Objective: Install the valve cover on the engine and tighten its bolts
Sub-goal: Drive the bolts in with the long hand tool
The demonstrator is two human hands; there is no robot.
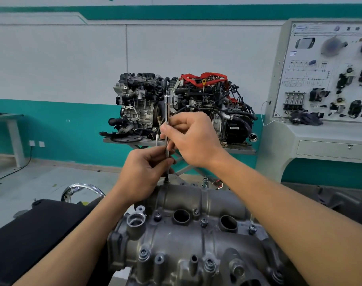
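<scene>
The grey metal valve cover [196, 240] lies across the bottom middle, with two round plug holes and several bolts [204, 222] standing in its bosses. A long chrome extension bar [167, 112] stands upright on a bolt at the cover's far edge. My left hand [144, 174] pinches the bar's lower shaft just above the cover. My right hand [193, 139] pinches the shaft higher up, around its middle. The bar's top end sticks up free above both hands.
Two display engines [176, 106] sit on a scissor-lift table behind the cover. A white training panel [328, 79] with car parts stands at right. A black padded surface [38, 230] lies to the left, a chrome ring [82, 189] beyond it, and a bench at far left.
</scene>
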